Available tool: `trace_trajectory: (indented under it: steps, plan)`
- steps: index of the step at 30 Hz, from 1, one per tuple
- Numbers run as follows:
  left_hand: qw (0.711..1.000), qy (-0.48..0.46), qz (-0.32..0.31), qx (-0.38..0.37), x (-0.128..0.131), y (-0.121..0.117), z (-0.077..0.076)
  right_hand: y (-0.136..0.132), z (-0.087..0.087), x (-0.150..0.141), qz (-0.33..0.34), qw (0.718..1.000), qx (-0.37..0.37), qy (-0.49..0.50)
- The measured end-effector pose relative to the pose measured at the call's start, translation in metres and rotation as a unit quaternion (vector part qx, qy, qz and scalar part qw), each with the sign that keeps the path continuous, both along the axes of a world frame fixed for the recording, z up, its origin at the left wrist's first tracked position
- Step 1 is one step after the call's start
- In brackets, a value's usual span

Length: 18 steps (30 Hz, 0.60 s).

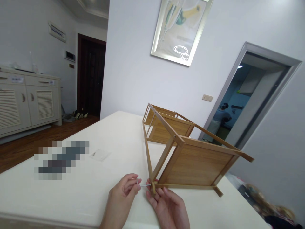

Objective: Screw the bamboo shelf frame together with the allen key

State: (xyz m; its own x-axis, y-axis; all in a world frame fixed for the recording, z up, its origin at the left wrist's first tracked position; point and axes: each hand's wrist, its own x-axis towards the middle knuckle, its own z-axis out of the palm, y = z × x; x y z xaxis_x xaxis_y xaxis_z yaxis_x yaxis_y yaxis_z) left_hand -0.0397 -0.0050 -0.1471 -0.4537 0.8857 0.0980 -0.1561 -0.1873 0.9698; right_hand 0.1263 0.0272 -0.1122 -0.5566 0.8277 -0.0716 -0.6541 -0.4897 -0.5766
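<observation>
A wooden shelf rack [197,163] lies on its side on the white table [78,197], one slatted panel turned towards me. At its near left corner, my left hand [124,195] pinches a thin metal hex key [145,185] between thumb and fingers. The key's tip meets the outer side of the leg by the corner joint. My right hand [168,203] is palm up at that same corner, with fingers curled around the end of the leg and partly hidden behind it.
A small clear plastic bag [100,155] lies on the table, left of the rack. Farther left is a pixelated patch [62,160] I cannot make out. The wall [133,63] stands behind the table, with a doorway [228,105] at right and a cabinet [30,98] at left.
</observation>
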Motion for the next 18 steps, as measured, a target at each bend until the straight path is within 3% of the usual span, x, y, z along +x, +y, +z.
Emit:
trace_trajectory:
  steps: [9,18]
  plan:
    - [0.996,0.089,0.003,-0.005,-0.001,-0.001,-0.009,0.003,-0.002,-0.001,0.002,1.0,-0.003,0.01]
    - [0.981,0.184,0.068,0.005,0.001,-0.006,0.007,0.0,0.0,0.0,0.004,1.0,0.003,0.003]
